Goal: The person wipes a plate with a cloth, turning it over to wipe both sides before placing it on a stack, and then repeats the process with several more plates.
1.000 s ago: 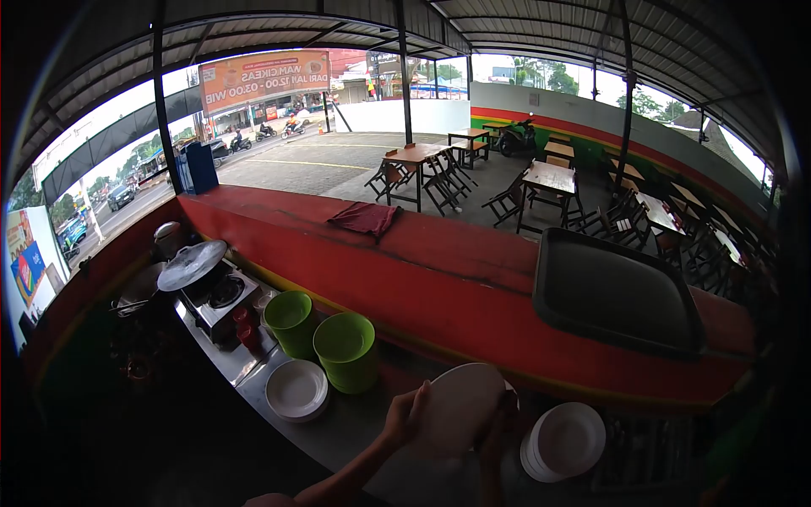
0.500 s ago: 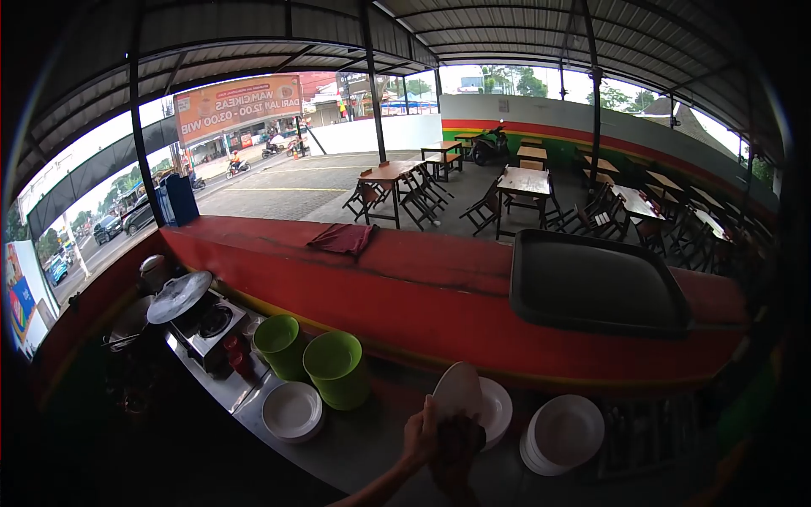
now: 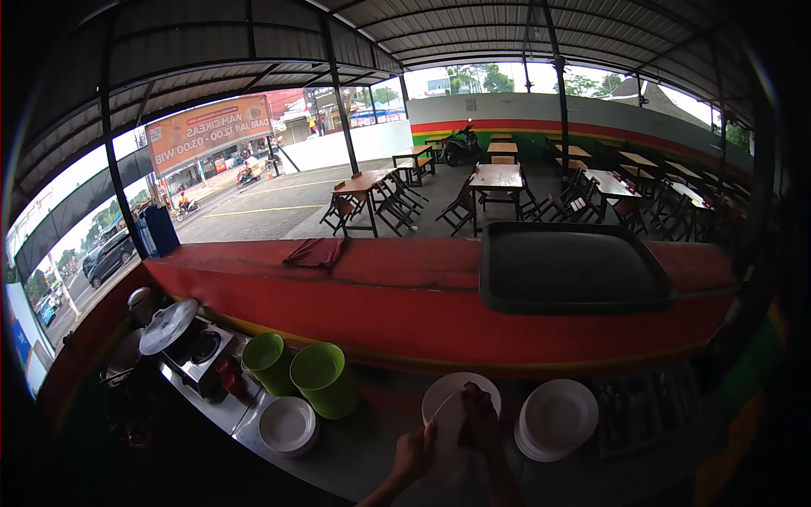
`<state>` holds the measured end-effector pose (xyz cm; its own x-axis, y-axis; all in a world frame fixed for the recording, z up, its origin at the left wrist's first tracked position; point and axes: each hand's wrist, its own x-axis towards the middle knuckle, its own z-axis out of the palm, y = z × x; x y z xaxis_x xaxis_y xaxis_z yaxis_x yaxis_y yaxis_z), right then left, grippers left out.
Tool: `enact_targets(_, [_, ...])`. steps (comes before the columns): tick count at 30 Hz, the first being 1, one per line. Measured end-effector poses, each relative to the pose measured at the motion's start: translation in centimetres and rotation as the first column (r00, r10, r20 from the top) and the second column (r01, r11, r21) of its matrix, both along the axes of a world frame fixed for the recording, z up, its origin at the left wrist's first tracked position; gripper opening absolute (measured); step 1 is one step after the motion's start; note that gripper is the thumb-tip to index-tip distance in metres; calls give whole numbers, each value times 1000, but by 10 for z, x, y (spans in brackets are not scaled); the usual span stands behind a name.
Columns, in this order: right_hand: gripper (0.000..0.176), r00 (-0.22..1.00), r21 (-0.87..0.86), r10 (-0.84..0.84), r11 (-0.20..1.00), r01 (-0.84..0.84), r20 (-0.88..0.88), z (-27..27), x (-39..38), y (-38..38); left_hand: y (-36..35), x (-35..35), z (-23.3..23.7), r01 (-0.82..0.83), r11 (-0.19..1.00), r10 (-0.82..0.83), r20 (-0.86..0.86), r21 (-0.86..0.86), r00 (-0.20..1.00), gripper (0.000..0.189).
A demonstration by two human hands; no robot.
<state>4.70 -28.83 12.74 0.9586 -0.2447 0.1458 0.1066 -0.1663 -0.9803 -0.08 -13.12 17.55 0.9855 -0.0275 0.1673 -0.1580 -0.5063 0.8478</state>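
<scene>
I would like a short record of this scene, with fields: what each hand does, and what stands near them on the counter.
Left hand: grips the edge of a white plate, held tilted
Right hand: on the plate's face, with something dark, perhaps a cloth
Right of hands: plate stack
Left of hands: green buckets, smaller plate stack
Red ledge: black tray, maroon cloth

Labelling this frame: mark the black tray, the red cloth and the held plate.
black tray [image 3: 574, 266], head view, middle of its flat bottom.
red cloth [image 3: 315, 251], head view, its centre.
held plate [image 3: 446, 444], head view, bare face.
</scene>
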Motion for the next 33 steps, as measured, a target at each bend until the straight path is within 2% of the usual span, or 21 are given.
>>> enact_targets(3, [41,943,373,125,928,-2,-307,27,-10,-2,6,3,-8,-78,991,83,32,-111,996,60])
enact_targets(6, [41,994,519,63,855,-5,-94,-23,-8,17,15,4,-11,-144,974,152,36,-177,988,67])
enact_targets(7, [41,999,501,33,865,-10,-37,-34,-15,25,19,3,-12,-169,964,179,30,-204,983,68])
enact_targets(9, [41,996,448,-64,894,28,67,-42,-29,47,24,1,-1,-205,909,233,35,-363,972,71])
enact_targets(12, [43,919,324,-327,913,247,221,-7,-61,107,30,8,2,-239,762,309,12,-602,951,70])
enact_targets(14, [45,882,257,-342,929,266,324,5,-80,116,36,10,1,-209,831,235,-15,-515,972,70])
enact_targets(16, [47,899,180,-170,978,104,404,-2,-99,114,39,7,-5,-151,868,163,-17,-473,987,70])
enact_targets(17, [46,939,565,-189,825,-6,286,-6,-98,118,37,2,-10,-114,874,127,-3,-472,992,70])
enact_targets(18, [46,975,854,-145,516,-74,171,-11,-92,123,39,-2,-13,-80,879,97,10,-471,995,70])
enact_targets(19, [47,996,991,-44,112,-76,81,-18,-86,128,44,-8,-15,-88,896,76,-45,-436,996,70])
enact_targets(21, [48,993,922,-16,372,-105,119,-40,-77,134,56,-27,-16,-111,923,52,-167,-368,985,69])
enact_targets(23, [47,972,607,-11,783,-138,234,-28,-83,135,72,-46,-14,-138,932,62,-226,-335,972,69])
enact_targets(24, [45,941,268,12,957,-109,339,5,-90,128,80,-56,-13,-144,928,63,-235,-345,970,68])
enact_targets(25, [44,899,-100,72,995,-32,431,23,-95,124,88,-65,-14,-147,925,61,-245,-350,968,68])
enact_targets(26, [43,925,-117,79,992,-38,370,9,-90,122,95,-74,-16,-167,932,98,-220,-321,971,68])
enact_targets(28, [38,998,-16,49,999,-48,50,1,-92,118,108,-92,-20,-179,918,116,-192,-355,975,67])
enact_targets(29, [35,992,29,42,999,-39,-116,-5,-90,117,115,-100,-22,-186,909,127,-178,-372,976,67])
enact_targets(30, [34,1000,42,23,999,-24,20,-28,-84,117,120,-108,-22,-207,895,151,-168,-395,974,67])
enact_targets(33, [32,1000,382,-13,924,17,-12,-52,-92,130,137,-128,-17,-240,868,200,-136,-436,970,67])
